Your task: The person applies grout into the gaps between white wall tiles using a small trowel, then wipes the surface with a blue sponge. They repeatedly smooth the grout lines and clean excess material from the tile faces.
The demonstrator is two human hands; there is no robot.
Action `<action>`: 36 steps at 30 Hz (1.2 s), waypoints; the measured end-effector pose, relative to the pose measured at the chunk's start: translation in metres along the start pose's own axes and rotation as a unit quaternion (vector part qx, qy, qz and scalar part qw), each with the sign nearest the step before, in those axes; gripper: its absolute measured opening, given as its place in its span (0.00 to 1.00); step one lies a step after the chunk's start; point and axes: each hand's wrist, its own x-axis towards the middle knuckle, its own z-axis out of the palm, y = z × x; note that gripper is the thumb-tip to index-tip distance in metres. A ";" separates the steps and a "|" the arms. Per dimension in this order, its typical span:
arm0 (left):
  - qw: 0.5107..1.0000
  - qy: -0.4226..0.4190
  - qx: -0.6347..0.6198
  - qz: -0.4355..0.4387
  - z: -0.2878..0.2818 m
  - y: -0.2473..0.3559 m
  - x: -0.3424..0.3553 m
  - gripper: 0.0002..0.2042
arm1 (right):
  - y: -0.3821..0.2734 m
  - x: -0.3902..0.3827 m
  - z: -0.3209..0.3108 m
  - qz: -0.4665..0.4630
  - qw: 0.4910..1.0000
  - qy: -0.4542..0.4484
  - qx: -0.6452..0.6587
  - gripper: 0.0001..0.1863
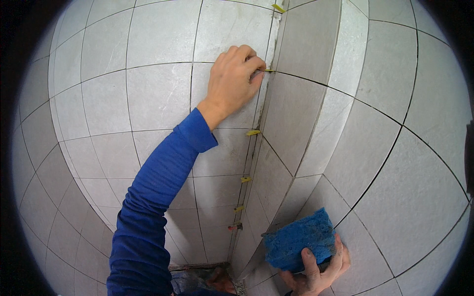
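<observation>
My left hand [236,74], in a blue sleeve, is raised to the inner corner of a grey-tiled wall. Its thumb and forefinger pinch a small yellow tile wedge [269,70] that sits at the corner joint. Lower right, my right hand [316,274] holds a thick blue sponge [298,241], thumb across its front and fingers round its right side. Further yellow wedges stick out along the same corner: one above my left hand [278,8], and others below it, such as this wedge [253,132] and this lower wedge [245,179].
A narrow tiled column [316,133] juts out right of the corner, with a large tiled wall [419,163] beyond it. A reddish piece [235,227] sits low in the corner. At the bottom, a dark floor area [197,278] shows, partly hidden by my sleeve.
</observation>
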 end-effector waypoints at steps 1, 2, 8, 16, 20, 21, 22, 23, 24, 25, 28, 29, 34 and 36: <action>1.000 -0.013 -0.014 -0.022 -0.001 0.002 -0.002 0.04 | 0.000 0.000 0.000 0.001 1.000 -0.002 0.000 0.30; 0.999 -0.017 -0.028 -0.039 -0.001 0.005 -0.004 0.05 | 0.000 -0.001 0.000 0.001 1.000 -0.004 0.001 0.30; 0.994 -0.036 -0.092 -0.047 -0.003 0.015 -0.026 0.06 | 0.000 -0.003 0.001 0.006 1.000 0.011 0.006 0.30; 0.989 -0.062 -0.137 -0.008 -0.008 0.004 -0.049 0.07 | -0.002 -0.010 0.003 0.024 0.998 0.039 -0.032 0.34; 0.993 -0.040 -0.110 0.014 -0.005 0.004 -0.052 0.04 | -0.001 -0.017 0.006 0.052 0.995 0.016 -0.078 0.35; 0.993 -0.042 -0.105 0.014 -0.004 0.004 -0.053 0.05 | 0.000 -0.018 0.007 0.046 0.995 0.020 -0.087 0.36; 0.994 -0.045 -0.101 0.015 -0.004 0.004 -0.054 0.05 | 0.001 -0.019 0.009 0.041 0.994 0.023 -0.096 0.36; 0.994 -0.050 -0.099 0.017 -0.004 0.004 -0.054 0.05 | 0.001 -0.020 0.010 0.045 0.993 0.025 -0.105 0.36; 0.994 -0.048 -0.096 0.017 -0.003 0.004 -0.055 0.05 | 0.001 -0.020 0.011 0.044 0.994 0.026 -0.099 0.36; 0.994 -0.047 -0.095 0.020 -0.003 0.004 -0.055 0.05 | 0.001 -0.020 0.011 0.050 0.994 0.030 -0.093 0.36; 0.995 -0.049 -0.086 0.022 -0.003 0.005 -0.054 0.05 | -0.002 -0.019 0.011 0.060 0.994 0.025 -0.088 0.36; 0.995 -0.052 -0.084 0.021 -0.004 0.005 -0.054 0.05 | -0.003 -0.018 0.010 0.062 0.994 0.021 -0.088 0.36; 0.984 -0.138 -0.106 0.025 -0.013 0.006 -0.052 0.13 | -0.003 -0.015 0.005 0.054 0.997 -0.007 -0.052 0.33; 0.978 -0.174 -0.110 0.038 -0.017 0.005 -0.051 0.14 | -0.003 -0.014 0.002 0.056 0.997 -0.021 -0.039 0.32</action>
